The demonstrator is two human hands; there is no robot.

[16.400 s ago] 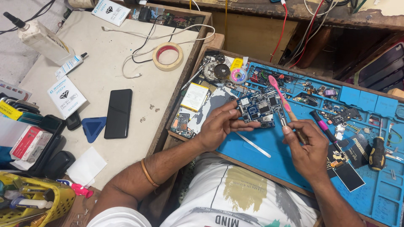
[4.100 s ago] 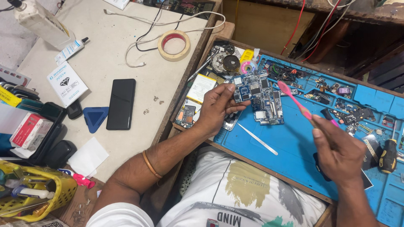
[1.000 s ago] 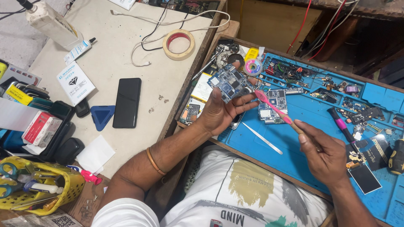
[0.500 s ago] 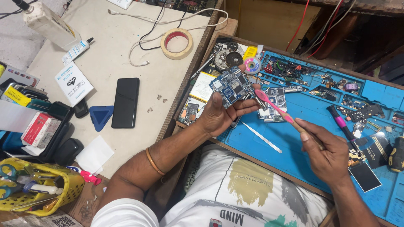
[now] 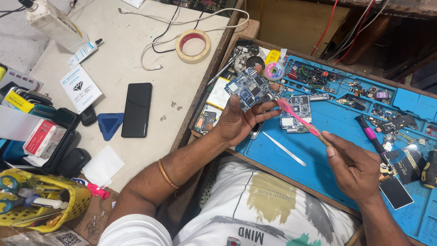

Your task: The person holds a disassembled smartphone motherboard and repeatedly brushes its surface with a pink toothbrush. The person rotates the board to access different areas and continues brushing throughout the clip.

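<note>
Two hands work above a blue repair mat [image 5: 318,150]. The left hand [image 5: 239,120], fingers curled, grips one blue circuit board [image 5: 249,89] raised over the mat's left edge. The right hand [image 5: 353,168] is closed around one pink toothbrush [image 5: 298,117] (bristles touching the board). A second board [image 5: 293,111] lies on the mat; one black phone [image 5: 136,109] rests on the counter [image 5: 150,50].

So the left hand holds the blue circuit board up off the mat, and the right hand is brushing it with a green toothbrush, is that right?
Not quite: the toothbrush is pink, not green, as the head view shows. The left hand does hold the blue circuit board up off the mat, and the right hand brings the brush head to it.
</note>
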